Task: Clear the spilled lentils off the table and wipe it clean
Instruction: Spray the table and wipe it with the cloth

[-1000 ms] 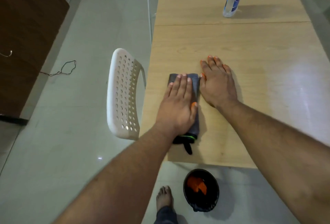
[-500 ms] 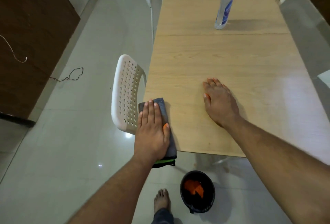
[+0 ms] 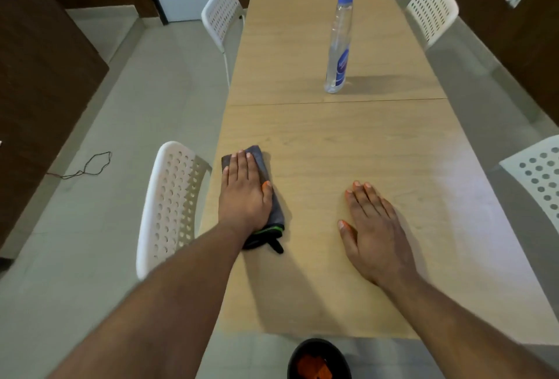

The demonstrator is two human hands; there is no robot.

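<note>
Wooden table (image 3: 348,142) fills the view. Left hand (image 3: 243,194) presses flat, fingers together, on a folded grey cloth (image 3: 272,212) near the left edge. Right hand (image 3: 375,233) lies flat just right of it, fingers together, thumb out. Beyond the fingertips stands a clear spray bottle (image 3: 340,46). Below the near edge, a black bowl (image 3: 302,351) holds something orange.

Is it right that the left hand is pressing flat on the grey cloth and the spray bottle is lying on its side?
Not quite. The head view shows the spray bottle standing upright on the table. The left hand does press flat on the grey cloth.
</note>
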